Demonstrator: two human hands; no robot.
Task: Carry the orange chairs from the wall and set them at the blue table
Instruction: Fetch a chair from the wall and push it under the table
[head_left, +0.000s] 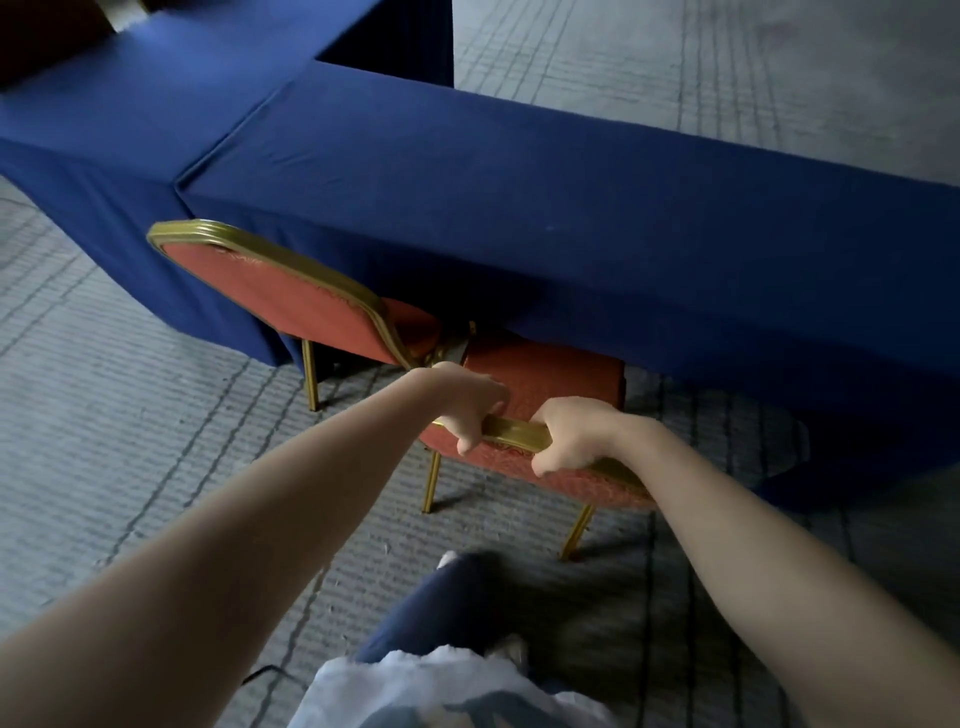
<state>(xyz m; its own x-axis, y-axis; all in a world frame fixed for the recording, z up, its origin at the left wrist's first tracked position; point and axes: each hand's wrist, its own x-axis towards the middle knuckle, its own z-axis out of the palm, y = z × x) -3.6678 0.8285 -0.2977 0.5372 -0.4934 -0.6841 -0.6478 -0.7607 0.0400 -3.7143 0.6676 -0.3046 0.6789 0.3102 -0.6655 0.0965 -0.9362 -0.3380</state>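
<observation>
The orange chair (550, 374) stands in the lower middle of the frame, its seat front tucked under the blue counter (519, 208). The left hand (470, 405) and right hand (566, 434) are both clamped over its gold top rail. A 2nd chair (280, 296) stands just beside it at centre left; I cannot tell whether the 2 frames touch. A skewed push could knock them together or drag the cloth. The rear legs might snag on the carpet (156, 467), or land on the shoe (447, 558) close behind.

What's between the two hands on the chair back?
Only a short bare stretch of gold top rail of the chair. The left hand and right hand grip it on either side. This shows in the head view.
</observation>
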